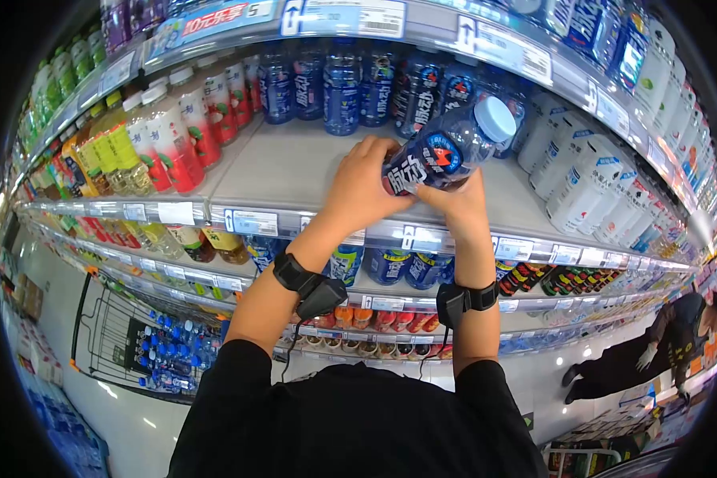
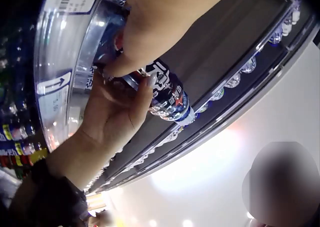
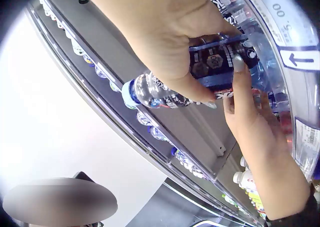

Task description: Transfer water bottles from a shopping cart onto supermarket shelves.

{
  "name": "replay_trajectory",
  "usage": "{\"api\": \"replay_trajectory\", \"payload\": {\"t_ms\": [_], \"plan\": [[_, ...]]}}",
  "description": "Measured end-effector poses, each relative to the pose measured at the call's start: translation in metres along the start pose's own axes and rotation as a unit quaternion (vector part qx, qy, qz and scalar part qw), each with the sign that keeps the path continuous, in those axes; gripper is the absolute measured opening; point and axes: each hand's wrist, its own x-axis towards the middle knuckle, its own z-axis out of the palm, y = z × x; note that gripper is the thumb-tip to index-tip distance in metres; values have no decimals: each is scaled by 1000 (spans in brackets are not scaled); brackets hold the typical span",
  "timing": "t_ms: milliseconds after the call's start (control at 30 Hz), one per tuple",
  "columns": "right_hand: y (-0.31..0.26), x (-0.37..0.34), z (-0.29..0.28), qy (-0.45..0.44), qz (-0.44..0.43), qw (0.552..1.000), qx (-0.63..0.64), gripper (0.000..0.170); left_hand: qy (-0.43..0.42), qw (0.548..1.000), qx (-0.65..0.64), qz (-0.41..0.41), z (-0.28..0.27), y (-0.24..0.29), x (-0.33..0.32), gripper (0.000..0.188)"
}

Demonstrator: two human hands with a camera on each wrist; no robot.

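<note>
Black shirt fabric (image 1: pixel 358 422) lies nearest; beyond it, the left hand (image 1: pixel 366 187) grips the dark-labelled bottle (image 1: pixel 432 158) near its base while the right hand (image 1: pixel 464 209) curls round its side, holding it tilted over the shelf (image 1: pixel 283 159). Even pressure and slow turning, cap clear of the standing bottles (image 1: pixel 342 88), should serve best.
</note>
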Motion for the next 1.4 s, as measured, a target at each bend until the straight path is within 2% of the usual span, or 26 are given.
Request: {"api": "replay_trajectory", "payload": {"t_ms": [67,100,200,333,367,500,600,767,867,1000,1100,1200,1233,1333,1367,1400], "plan": [[9,7,8,18,-8,1000,0,67,31,999,1,-6,3,-7,0,62],[17,13,13,24,-44,999,-18,69,43,999,3,-8,4,-8,-1,62],[25,13,27,52,-46,992,-109,66,64,996,8,-54,4,-5,-4,64],[25,16,40,50,-71,942,-323,66,70,994,-6,-80,7,-18,-5,58],[23,18,42,39,-51,945,-320,68,53,994,-11,-99,7,-20,-5,54],[25,13,39,42,-55,951,-303,72,39,993,15,-110,1,-6,-6,48],[24,11,39,44,-39,947,-316,74,38,992,48,-110,2,-2,-7,46],[28,12,36,32,-55,949,-308,76,23,994,40,-101,2,-6,-8,48],[27,11,37,25,-35,954,-296,76,15,994,40,-103,0,-5,-8,49],[38,17,27,3,-79,947,-313,73,6,997,10,-80,5,-12,-7,51],[35,21,14,23,-92,929,-359,71,-69,995,42,-65,7,-10,5,57],[35,35,-16,21,6,925,-380,69,-185,969,161,-2,15,-12,28,62],[28,39,-19,18,29,918,-395,68,-217,964,144,-46,22,-17,38,67],[19,55,-23,7,75,834,-547,70,-250,950,166,-82,40,-27,65,65],[24,67,-32,-24,76,792,-605,75,-293,938,155,-104,41,-28,73,66],[20,75,-33,-41,126,800,-585,73,-336,923,145,-122,33,-23,82,68]]}}
